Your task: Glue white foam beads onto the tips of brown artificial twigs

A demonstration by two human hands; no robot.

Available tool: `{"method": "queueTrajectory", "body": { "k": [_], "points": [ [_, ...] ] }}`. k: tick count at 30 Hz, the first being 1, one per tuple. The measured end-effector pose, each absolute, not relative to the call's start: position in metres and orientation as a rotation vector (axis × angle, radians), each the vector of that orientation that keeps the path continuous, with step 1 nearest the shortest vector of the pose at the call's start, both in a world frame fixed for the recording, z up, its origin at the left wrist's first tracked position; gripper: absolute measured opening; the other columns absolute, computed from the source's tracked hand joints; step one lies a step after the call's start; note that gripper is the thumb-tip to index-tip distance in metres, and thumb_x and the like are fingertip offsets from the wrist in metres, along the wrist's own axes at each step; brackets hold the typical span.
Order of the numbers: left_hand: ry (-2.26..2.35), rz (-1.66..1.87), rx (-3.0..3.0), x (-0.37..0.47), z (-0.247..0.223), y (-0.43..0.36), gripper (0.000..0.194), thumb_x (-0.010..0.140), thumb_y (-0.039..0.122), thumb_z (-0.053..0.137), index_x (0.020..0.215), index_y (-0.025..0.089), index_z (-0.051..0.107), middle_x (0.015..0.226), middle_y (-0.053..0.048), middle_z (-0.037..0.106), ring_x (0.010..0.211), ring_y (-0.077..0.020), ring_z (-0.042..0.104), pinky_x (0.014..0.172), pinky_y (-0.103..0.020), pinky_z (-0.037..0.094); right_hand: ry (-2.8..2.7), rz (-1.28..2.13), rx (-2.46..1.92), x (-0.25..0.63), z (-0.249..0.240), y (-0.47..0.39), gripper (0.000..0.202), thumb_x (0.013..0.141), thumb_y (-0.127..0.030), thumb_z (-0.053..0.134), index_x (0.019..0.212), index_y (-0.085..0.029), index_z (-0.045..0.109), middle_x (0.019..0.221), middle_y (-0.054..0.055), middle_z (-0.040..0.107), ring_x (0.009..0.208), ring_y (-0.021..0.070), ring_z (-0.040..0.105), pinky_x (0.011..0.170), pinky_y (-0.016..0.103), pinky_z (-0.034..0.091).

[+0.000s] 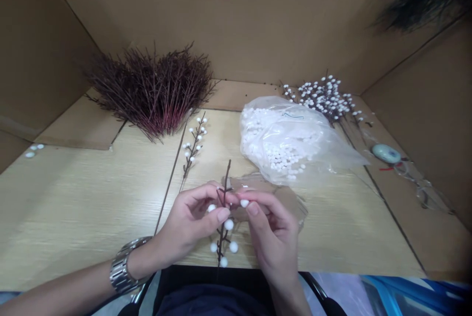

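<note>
Near the table's front edge, my left hand (197, 215) pinches a thin brown twig (222, 232) between thumb and fingers. The twig stands roughly upright in view, with several white balls on its lower side branches and a bare tip. Just right of it, my right hand (275, 232) holds a white ball (244, 203) between thumb and index finger, close to the twig. Beyond my hands lies another twig with white balls (193, 146). A clear plastic bag of white balls (287, 139) rests at the centre right.
A large pile of bare brown twigs (157, 90) is at the back left. Ball-tipped twigs (328, 97) lie behind the bag. Glasses (424, 193) and a light green oval object (386, 153) are at the right. Several white balls (34, 150) lie far left. Cardboard walls (236, 21) surround the table.
</note>
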State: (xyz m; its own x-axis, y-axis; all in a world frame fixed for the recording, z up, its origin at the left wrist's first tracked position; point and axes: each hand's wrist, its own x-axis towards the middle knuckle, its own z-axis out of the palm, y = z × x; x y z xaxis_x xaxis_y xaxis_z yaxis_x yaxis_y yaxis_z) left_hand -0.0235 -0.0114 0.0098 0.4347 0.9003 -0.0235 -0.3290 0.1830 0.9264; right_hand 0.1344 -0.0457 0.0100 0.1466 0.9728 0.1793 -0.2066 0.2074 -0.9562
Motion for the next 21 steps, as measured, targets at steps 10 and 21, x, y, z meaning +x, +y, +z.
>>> {"method": "queueTrajectory", "body": {
  "k": [10, 21],
  "points": [
    [0.672, 0.978, 1.027, -0.0234, 0.0094, -0.0106, 0.004, 0.09, 0.023, 0.077, 0.093, 0.022, 0.078, 0.095, 0.0, 0.074, 0.091, -0.0113, 0.066, 0.083, -0.016, 0.052, -1.076, 1.051, -0.961, 0.1334, 0.0107, -0.0464, 0.023, 0.098, -0.019, 0.062, 0.106, -0.034, 0.077, 0.102, -0.005, 0.079, 0.101, 0.0086, 0.073, 0.087, 0.015, 0.059],
    [0.739, 0.95, 1.037, -0.0251, 0.0047, -0.0119, 0.003, 0.091, 0.025, 0.076, 0.092, 0.022, 0.077, 0.091, 0.0, 0.07, 0.085, -0.0117, 0.064, 0.08, -0.019, 0.053, -1.072, 1.041, -0.982, 0.1328, 0.0064, -0.0455, 0.022, 0.096, -0.019, 0.064, 0.105, -0.033, 0.078, 0.101, -0.001, 0.079, 0.101, 0.0143, 0.073, 0.085, 0.023, 0.061]
  ]
}}
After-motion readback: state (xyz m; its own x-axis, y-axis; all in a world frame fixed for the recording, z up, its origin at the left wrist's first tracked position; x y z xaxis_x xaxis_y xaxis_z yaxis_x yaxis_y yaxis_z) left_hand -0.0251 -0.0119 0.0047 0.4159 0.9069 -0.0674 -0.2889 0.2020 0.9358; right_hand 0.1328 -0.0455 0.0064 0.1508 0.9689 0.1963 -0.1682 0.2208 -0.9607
